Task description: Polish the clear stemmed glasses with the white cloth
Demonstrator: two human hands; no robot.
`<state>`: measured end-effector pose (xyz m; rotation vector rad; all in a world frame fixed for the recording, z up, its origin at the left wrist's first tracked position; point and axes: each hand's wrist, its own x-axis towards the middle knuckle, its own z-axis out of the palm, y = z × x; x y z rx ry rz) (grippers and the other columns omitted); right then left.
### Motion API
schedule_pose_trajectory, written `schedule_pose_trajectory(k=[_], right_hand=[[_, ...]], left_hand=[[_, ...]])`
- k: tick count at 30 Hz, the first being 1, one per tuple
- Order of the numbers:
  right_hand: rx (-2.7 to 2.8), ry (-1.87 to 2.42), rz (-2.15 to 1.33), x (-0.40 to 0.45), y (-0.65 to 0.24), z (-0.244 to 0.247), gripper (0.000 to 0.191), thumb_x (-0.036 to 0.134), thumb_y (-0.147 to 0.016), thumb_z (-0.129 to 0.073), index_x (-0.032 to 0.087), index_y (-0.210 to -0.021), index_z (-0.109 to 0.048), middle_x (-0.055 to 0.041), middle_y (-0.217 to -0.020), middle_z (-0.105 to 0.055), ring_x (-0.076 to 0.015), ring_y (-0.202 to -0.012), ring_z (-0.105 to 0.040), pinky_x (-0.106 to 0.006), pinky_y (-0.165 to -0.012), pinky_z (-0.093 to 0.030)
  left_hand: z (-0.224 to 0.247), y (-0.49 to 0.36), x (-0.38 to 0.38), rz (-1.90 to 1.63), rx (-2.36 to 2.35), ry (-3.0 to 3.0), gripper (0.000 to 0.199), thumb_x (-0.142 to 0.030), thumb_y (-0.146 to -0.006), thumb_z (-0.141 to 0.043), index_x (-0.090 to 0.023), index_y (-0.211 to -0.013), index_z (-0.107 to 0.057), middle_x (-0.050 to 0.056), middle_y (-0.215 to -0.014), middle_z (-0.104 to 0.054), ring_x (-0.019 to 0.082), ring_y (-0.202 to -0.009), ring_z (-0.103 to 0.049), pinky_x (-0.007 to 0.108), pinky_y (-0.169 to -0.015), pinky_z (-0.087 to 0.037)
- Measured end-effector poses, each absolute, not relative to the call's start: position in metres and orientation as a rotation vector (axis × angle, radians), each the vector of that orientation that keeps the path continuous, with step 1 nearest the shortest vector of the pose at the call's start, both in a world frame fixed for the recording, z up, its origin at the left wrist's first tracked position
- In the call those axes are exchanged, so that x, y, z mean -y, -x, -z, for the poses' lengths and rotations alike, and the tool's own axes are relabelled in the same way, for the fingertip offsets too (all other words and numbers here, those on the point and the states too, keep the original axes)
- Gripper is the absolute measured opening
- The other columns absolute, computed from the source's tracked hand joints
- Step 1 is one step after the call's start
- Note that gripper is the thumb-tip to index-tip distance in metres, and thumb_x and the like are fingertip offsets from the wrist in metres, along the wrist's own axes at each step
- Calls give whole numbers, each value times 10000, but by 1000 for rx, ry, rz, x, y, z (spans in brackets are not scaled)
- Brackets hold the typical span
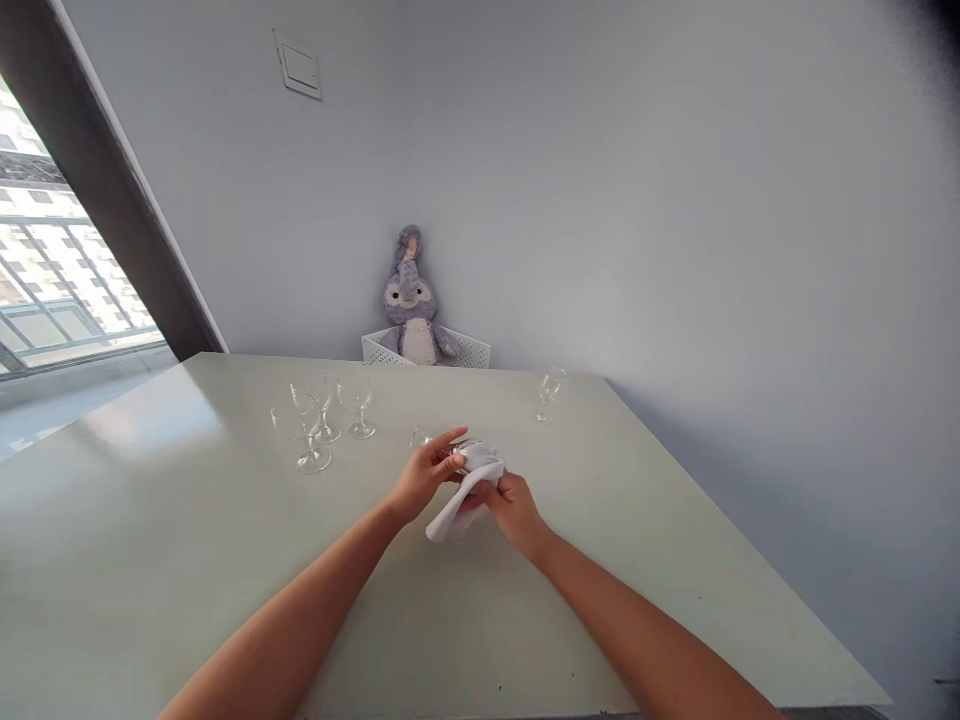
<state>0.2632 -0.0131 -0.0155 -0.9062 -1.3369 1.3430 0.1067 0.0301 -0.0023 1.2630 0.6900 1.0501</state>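
Near the middle of the table, my left hand [431, 473] is closed on a small stemmed wine glass [421, 438], which is tilted on its side with its foot poking out to the left. A white cloth [480, 462] covers most of the bowl. My right hand [514, 503] grips this cloth against the glass, and a loose fold hangs down between both hands. The fingers of the right hand are partly hidden by the cloth.
To the left, clear stemmed glasses [361, 405] stand upright in a group on the pale table [420, 620]. Another glass [550, 388] stands at the back right. Behind the table's far edge, a plush toy [418, 340] sits in a white perforated basket [470, 350] by the wall.
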Motion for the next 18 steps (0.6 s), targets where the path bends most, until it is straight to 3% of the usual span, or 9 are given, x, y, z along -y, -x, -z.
schedule_pose_trajectory(k=[3,9,13,18], right_hand=[[1450,958,-1236,15,-264,13,227,421,-718,-611,201,-702,-662,-40,-669,-661,-200,-671,-606,-339,-674,-469],[879,704,-1681,2,-267,11,332,487,-760,-542,165,-780,-620,-25,-652,-636,-153,-560,-591,-286,-558,-470],[1054,747,-1618,7,-263,12,311,470,-785,-519,184,-794,-639,-18,-651,-637,-154,-581,-589,-288,-581,-463],[1633,915,-1166,17,-265,11,258,417,-742,-590,196,-629,-661,-29,-654,-647,-187,-680,-587,-329,-725,-438]], left_hand=[[-4,-107,-28,-1002,-719,-1231,448,-409,-730,-592,-148,-1094,-590,58,-753,-637,185,-682,-607,361,-684,-507],[-7,-107,-23,-1016,-612,-1348,459,-280,-686,-666,-219,-1132,-576,84,-1038,-607,202,-904,-569,309,-798,-464],[-2,-107,-25,-1046,-712,-1370,496,-313,-691,-658,-209,-1164,-548,52,-860,-623,170,-785,-576,296,-741,-474],[-5,-107,-25,-958,-769,-1306,489,-486,-776,-490,-150,-1125,-567,32,-676,-593,162,-611,-571,308,-597,-492]])
